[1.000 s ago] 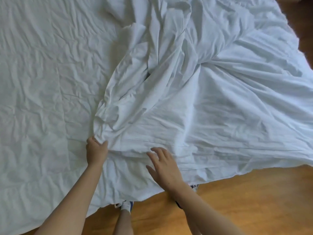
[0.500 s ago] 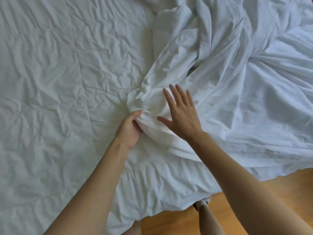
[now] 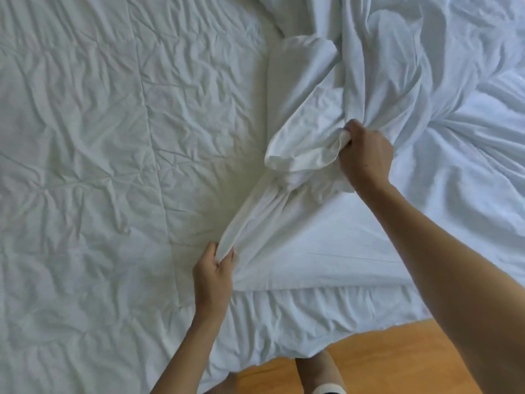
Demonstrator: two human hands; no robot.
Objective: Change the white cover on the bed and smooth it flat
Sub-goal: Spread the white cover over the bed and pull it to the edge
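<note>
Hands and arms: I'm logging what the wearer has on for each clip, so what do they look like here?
Both arms are bare as far as the view shows: no sleeves, gloves or watch. The left hand and right hand show no rings or marks that I can make out. Below, at the frame's lower edge, a bare leg ends in a white sock with a dark band.

White cover point(image 3: 355, 89): plain white throughout, unpatterned, with bluish-grey shading in its folds and a faint warm cream tint where it is bunched near the middle. Bed point(image 3: 85, 166): covered in white fabric with a slight greenish-grey cast, crossed by a grid of stitched quilting lines and fine creases. Floor point(image 3: 383, 362): warm orange-brown wood, even in tone. Sock point(image 3: 329, 389): white with a dark band at the bottom of the view.
</note>
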